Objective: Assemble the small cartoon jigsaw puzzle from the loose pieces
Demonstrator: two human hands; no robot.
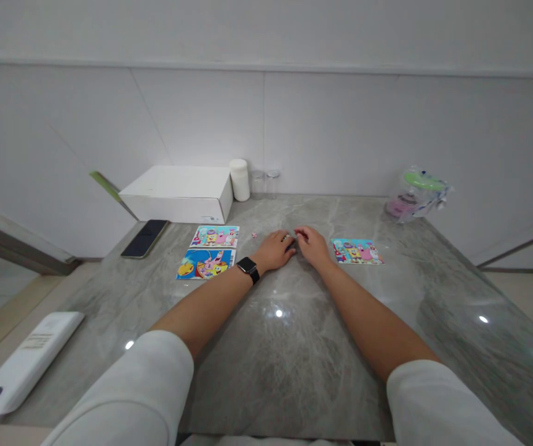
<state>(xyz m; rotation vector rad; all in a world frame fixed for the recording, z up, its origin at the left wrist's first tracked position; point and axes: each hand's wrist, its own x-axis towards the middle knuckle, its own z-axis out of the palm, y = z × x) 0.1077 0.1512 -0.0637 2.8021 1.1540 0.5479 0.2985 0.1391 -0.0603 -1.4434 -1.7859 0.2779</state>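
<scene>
My left hand (273, 250), a black watch (246, 266) on its wrist, lies on the grey marbled table (285, 347), fingers stretched and thumb apart. A tiny light-and-dark bit (286, 237) shows at its fingers; whether it is a ring or a loose piece I cannot tell. Close beside it, my right hand (313, 246) has its fingers curled together; anything in them is hidden. Two colourful cartoon cards (215, 236) (207, 264) lie left of my hands, one behind the other. Another cartoon card (357, 251) lies to the right. A tiny pink piece (255, 235) rests near the left hand.
A white box (178, 192), a white bottle (239, 179) and two clear glasses (273, 184) stand along the wall. At left lie a phone (145, 239) and a white power bank (29, 359). A green-lidded container (418, 193) in plastic wrap stands at the back right.
</scene>
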